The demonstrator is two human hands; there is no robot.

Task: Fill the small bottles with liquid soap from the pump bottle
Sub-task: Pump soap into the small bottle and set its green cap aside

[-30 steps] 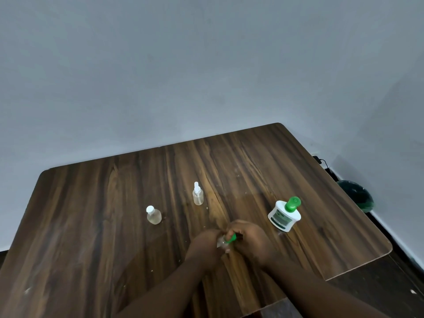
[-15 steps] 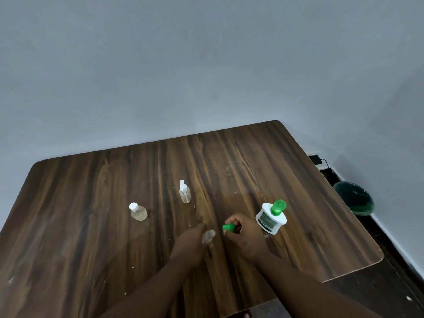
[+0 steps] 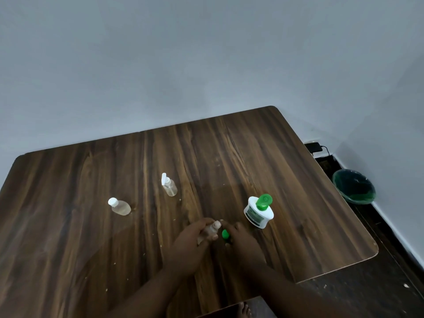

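My left hand [image 3: 190, 239] grips a small clear bottle [image 3: 211, 228] near the table's front middle, its open neck pointing up and right. Just to its right, my right hand [image 3: 241, 239] pinches the small green cap [image 3: 225, 234], held apart from the bottle's neck. The white pump bottle with a green pump head [image 3: 259, 211] stands upright to the right of my hands. Further left stand a small clear bottle with a white spray top [image 3: 169, 185] and a small clear bottle with a white cap [image 3: 119, 206], both holding pale liquid.
The dark wooden table [image 3: 91, 249] has its rounded right corner close by. On the floor to the right sit a green bin [image 3: 354, 186] and a black plug with a cable [image 3: 315, 146] by the wall. A bare foot [image 3: 244, 311] shows under the front edge.
The green cap has come off the small bottle: my hands were together on it, then parted, my right hand carrying the cap away. The camera view has shifted.
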